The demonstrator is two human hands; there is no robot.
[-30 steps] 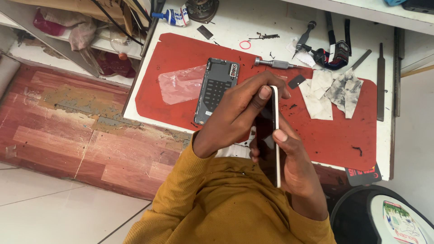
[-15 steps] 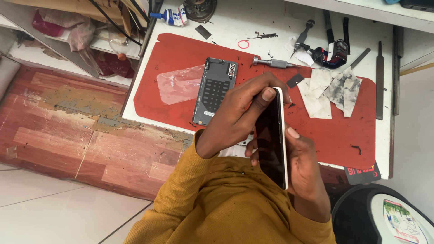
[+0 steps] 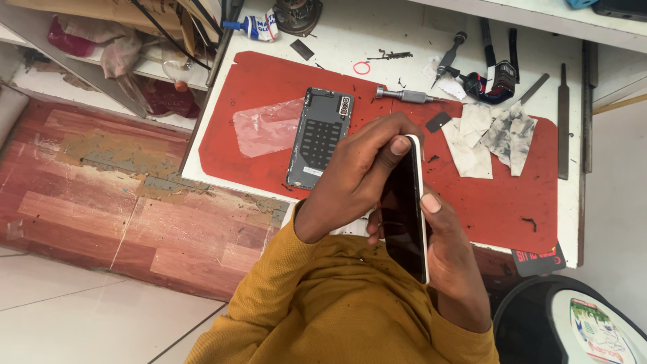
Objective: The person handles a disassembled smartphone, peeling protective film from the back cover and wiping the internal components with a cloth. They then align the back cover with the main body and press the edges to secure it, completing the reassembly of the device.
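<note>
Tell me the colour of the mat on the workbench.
Red: the mat shows best in the head view.

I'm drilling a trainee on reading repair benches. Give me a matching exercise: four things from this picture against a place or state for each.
Things:
1. white-edged phone with dark screen
2. grey phone back panel
3. small pink ring
4. clear plastic film

Places:
a. on the white tabletop, above the red mat
b. held in both hands
c. flat on the mat, left of the panel
d. flat on the mat, beside the film

Pairs: 1-b, 2-d, 3-a, 4-c

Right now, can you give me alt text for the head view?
Left hand and right hand grip a dark phone above a red mat. On the mat lie a phone back panel, screwdriver and stained wipes.
</note>
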